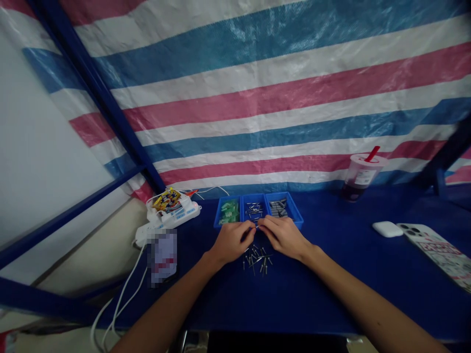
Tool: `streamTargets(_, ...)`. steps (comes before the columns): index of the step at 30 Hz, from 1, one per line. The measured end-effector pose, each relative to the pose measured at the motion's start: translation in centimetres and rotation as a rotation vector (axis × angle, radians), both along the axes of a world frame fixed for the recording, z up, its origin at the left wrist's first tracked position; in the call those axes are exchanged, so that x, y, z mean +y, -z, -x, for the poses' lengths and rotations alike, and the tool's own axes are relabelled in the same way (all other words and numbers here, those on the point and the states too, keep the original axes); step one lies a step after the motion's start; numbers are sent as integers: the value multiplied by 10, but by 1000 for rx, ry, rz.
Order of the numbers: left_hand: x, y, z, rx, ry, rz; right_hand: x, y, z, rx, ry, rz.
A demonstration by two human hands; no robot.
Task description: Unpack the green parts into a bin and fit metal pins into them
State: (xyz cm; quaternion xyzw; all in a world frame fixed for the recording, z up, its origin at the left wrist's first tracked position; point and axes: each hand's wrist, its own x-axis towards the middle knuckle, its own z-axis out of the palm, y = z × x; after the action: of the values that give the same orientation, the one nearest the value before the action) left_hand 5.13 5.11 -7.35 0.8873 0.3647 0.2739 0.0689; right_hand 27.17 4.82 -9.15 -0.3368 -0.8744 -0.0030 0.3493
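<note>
My left hand (233, 240) and my right hand (284, 236) meet fingertip to fingertip just in front of three blue bins. Both are closed in a pinch, with a small pale thin piece (257, 227) between them; its kind is too small to tell. Beneath the hands, a loose pile of thin metal pins that look like blind rivets (257, 260) lies on the blue tabletop. Green pieces fill the left bin (216, 219). More metal pins lie in the middle bin (243, 212). Grey and dark slim pieces are in the right bin (297, 215).
A white power strip (191, 211) with cables and a yellow packet (167, 200) stands at left, a blurred-out phone-like object (164, 257) before it. A cup with a red straw (358, 179), a white earbud case (387, 229) and a phone (437, 250) are at right. Striped sheeting hangs behind.
</note>
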Motion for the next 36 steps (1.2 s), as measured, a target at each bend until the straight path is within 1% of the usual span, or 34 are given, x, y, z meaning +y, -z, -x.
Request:
streamTargets(9, 0, 2, 1, 12, 6, 45, 1, 1, 0, 9, -12, -11)
streamTargets(17, 0, 1, 0, 15, 16, 45, 1, 1, 0, 2, -13, -20)
streamTargets(26, -1, -1, 1, -20, -19, 31, 2, 0, 0, 6, -17, 33)
streamTargets(31, 1, 0, 2, -55, -27, -4, 3, 1, 1, 24, -5, -10)
streamTargets(36, 2, 0, 3, -82, -18, -41, 5, -1, 1, 28, 40, -70)
